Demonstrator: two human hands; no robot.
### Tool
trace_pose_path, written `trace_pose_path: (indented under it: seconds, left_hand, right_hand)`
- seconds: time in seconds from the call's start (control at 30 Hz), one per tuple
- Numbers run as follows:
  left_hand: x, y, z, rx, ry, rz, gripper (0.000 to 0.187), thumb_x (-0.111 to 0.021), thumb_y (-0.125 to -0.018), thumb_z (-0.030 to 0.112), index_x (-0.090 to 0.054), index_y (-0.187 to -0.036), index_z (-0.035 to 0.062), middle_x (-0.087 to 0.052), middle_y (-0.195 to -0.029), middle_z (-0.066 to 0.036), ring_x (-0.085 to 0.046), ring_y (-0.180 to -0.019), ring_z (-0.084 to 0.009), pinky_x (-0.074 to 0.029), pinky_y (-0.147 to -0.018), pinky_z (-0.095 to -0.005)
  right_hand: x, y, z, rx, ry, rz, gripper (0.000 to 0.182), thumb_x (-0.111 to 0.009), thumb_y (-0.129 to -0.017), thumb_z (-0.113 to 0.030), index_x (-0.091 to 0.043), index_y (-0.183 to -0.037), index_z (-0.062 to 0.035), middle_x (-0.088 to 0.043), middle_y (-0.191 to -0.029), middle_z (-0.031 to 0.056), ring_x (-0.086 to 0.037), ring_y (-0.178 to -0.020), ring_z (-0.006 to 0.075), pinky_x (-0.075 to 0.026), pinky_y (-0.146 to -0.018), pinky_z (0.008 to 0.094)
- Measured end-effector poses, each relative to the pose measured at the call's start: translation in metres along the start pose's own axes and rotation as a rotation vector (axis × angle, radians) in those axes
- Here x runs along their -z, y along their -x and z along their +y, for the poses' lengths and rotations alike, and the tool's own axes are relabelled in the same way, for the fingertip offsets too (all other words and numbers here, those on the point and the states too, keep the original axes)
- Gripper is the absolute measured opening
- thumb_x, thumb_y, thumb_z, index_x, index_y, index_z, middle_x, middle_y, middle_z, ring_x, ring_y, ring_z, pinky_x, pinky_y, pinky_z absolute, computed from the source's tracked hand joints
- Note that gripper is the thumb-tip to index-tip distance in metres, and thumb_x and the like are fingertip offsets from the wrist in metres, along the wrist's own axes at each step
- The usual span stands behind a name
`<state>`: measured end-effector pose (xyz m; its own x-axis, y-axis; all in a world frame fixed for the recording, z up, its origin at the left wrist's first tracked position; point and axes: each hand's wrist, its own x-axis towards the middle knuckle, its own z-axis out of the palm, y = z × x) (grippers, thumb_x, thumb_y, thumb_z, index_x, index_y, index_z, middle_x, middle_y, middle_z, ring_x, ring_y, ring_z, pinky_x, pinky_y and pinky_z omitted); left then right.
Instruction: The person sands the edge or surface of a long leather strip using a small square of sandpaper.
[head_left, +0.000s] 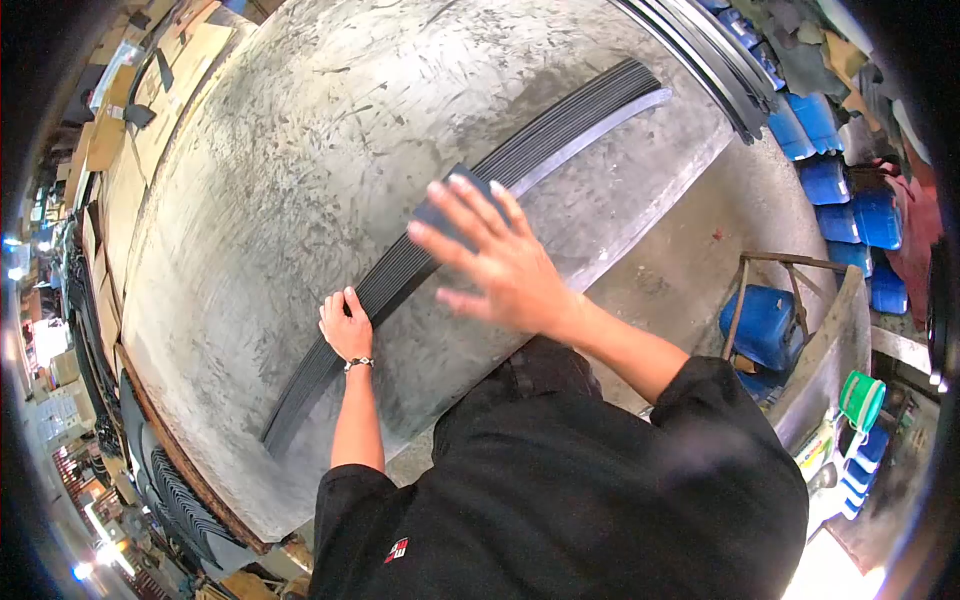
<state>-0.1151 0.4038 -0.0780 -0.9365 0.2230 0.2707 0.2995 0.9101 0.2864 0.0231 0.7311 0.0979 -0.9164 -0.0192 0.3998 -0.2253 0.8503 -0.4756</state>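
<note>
A long bundle of black strips lies slantwise across the grey worktable, its strips side by side. A paler grey strip runs along the near edge at its far right end. My left hand is closed over the lower left part of the bundle, with a bracelet at the wrist. Above the middle of the bundle is my right hand, its fingers spread and slightly blurred. Behind those fingers shows a dark, flat-sided block on the strips, partly hidden by the hand.
More long black strips lie at the table's top right edge. Blue containers are stacked along the right. Nearer stand a blue drum in a frame and a green cup. Cardboard lies beyond the left edge.
</note>
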Motion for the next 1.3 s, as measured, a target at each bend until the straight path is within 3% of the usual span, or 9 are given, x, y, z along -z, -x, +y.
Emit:
trace_pose_path:
  seconds: [0.1,0.3,0.43,0.47,0.53,0.7,0.83,1.23,1.3]
  left_hand:
    - [0.003,0.000,0.005,-0.017,0.015,0.044,0.034,-0.061,-0.111,0.036,-0.065,-0.093,0.0077,-0.065,-0.094,-0.007,-0.063,-0.094,-0.0327,-0.047,-0.081,-0.0482]
    - [0.000,0.001,0.002,-0.024,-0.017,0.055,0.030,-0.064,-0.109,0.036,-0.068,-0.094,0.0100,-0.065,-0.095,-0.006,-0.063,-0.094,-0.0313,-0.048,-0.083,-0.0470]
    - [0.007,0.000,0.011,-0.005,0.013,0.072,0.031,-0.064,-0.108,0.036,-0.067,-0.093,0.0089,-0.066,-0.094,-0.008,-0.064,-0.094,-0.0338,-0.048,-0.083,-0.0493]
    - [0.009,-0.001,0.013,0.001,0.007,0.065,0.031,-0.065,-0.108,0.036,-0.067,-0.092,0.0094,-0.067,-0.094,-0.008,-0.065,-0.095,-0.0336,-0.048,-0.083,-0.0492]
    - [0.013,-0.001,0.016,0.022,0.007,0.043,0.032,-0.066,-0.106,0.038,-0.067,-0.089,0.0112,-0.068,-0.094,-0.007,-0.066,-0.096,-0.0320,-0.049,-0.084,-0.0488]
    - [0.009,0.000,0.013,0.019,0.075,0.158,0.028,-0.068,-0.104,0.037,-0.073,-0.093,0.0120,-0.070,-0.097,-0.007,-0.066,-0.099,-0.0307,-0.050,-0.088,-0.0478]
    - [0.012,0.001,0.013,0.043,0.091,0.094,0.028,-0.068,-0.105,0.036,-0.075,-0.094,0.0109,-0.071,-0.099,-0.007,-0.067,-0.100,-0.0294,-0.050,-0.088,-0.0467]
    - [0.012,0.001,0.014,0.038,0.118,0.139,0.027,-0.069,-0.104,0.036,-0.073,-0.092,0.0119,-0.069,-0.095,-0.006,-0.067,-0.098,-0.0293,-0.049,-0.084,-0.0463]
    - [0.014,0.001,0.015,0.048,0.090,0.122,0.027,-0.070,-0.104,0.035,-0.071,-0.092,0.0112,-0.068,-0.096,-0.006,-0.066,-0.098,-0.0295,-0.049,-0.084,-0.0461]
  right_hand:
    - [-0.054,0.011,0.054,-0.175,0.128,-0.108,0.103,-0.091,-0.080,-0.048,-0.043,-0.169,-0.0312,-0.018,-0.182,0.0206,-0.017,-0.168,0.0447,-0.020,-0.130,0.0705]
    - [-0.088,0.024,0.082,-0.167,0.256,-0.295,0.113,-0.092,-0.071,-0.062,-0.043,-0.169,-0.0343,-0.015,-0.182,0.0236,-0.016,-0.166,0.0490,-0.024,-0.125,0.0775]
    - [-0.107,0.016,0.076,-0.162,0.318,-0.182,0.071,-0.082,-0.091,-0.039,-0.060,-0.157,-0.0291,-0.021,-0.181,0.0212,-0.026,-0.164,0.0476,-0.034,-0.120,0.0729]
    - [-0.104,0.016,0.074,-0.178,0.324,-0.167,0.061,-0.072,-0.093,-0.016,-0.065,-0.153,-0.0270,-0.023,-0.181,0.0203,-0.030,-0.162,0.0471,-0.038,-0.117,0.0701]
    - [-0.084,0.017,0.061,-0.231,0.350,-0.077,0.069,-0.066,-0.090,-0.005,-0.064,-0.154,-0.0296,-0.030,-0.179,0.0232,-0.037,-0.159,0.0482,-0.040,-0.118,0.0640]
    - [-0.083,0.048,0.065,-0.425,0.312,-0.079,0.051,-0.064,-0.110,-0.029,-0.057,-0.160,-0.0361,-0.025,-0.180,0.0254,-0.033,-0.161,0.0505,-0.046,-0.112,0.0648]
    - [-0.102,0.032,0.079,-0.387,0.434,-0.112,0.052,-0.064,-0.110,-0.037,-0.055,-0.161,-0.0385,-0.021,-0.182,0.0185,-0.037,-0.157,0.0496,-0.048,-0.105,0.0686]
    - [-0.091,0.031,0.109,-0.501,0.340,-0.083,0.042,-0.072,-0.104,-0.026,-0.074,-0.145,-0.0354,-0.030,-0.182,0.0035,-0.048,-0.141,0.0415,-0.047,-0.110,0.0622]
    - [-0.105,0.034,0.120,-0.434,0.236,0.065,0.036,-0.075,-0.102,-0.027,-0.080,-0.138,-0.0288,-0.036,-0.179,0.0046,-0.050,-0.134,0.0447,-0.048,-0.115,0.0507]
